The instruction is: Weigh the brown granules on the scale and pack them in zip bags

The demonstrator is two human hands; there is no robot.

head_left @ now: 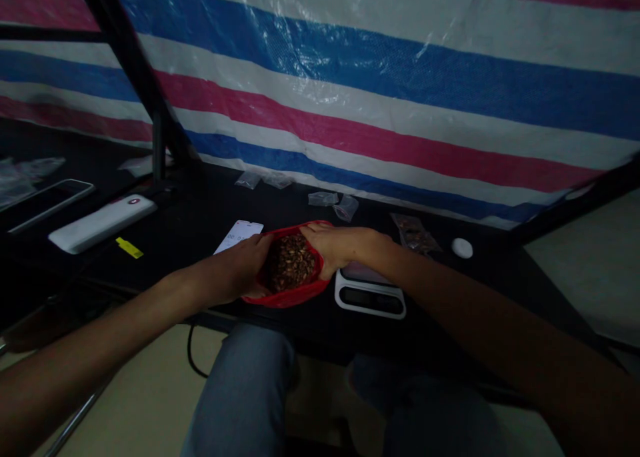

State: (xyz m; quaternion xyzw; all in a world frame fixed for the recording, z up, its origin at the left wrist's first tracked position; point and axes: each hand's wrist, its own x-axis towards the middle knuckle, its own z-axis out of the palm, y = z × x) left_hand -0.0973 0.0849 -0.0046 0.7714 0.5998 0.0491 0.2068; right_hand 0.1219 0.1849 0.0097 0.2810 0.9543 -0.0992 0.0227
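Observation:
A red plastic bag (290,297) full of small brown seeds (293,262) sits at the front edge of a dark table (200,237). My left hand (245,265) grips the bag's left rim with curled fingers. My right hand (333,245) holds the bag's right rim, fingers closed over it. Together they hold the bag's mouth wide. A small white digital scale (370,297) stands just right of the bag, under my right wrist.
A white phone (239,234) lies behind the bag. A white power bank (103,222), a yellow tag (129,247) and a dark phone (50,204) lie left. Small clear bags (333,204), a filled packet (415,234) and a white disc (462,248) lie before the striped tarp (380,97).

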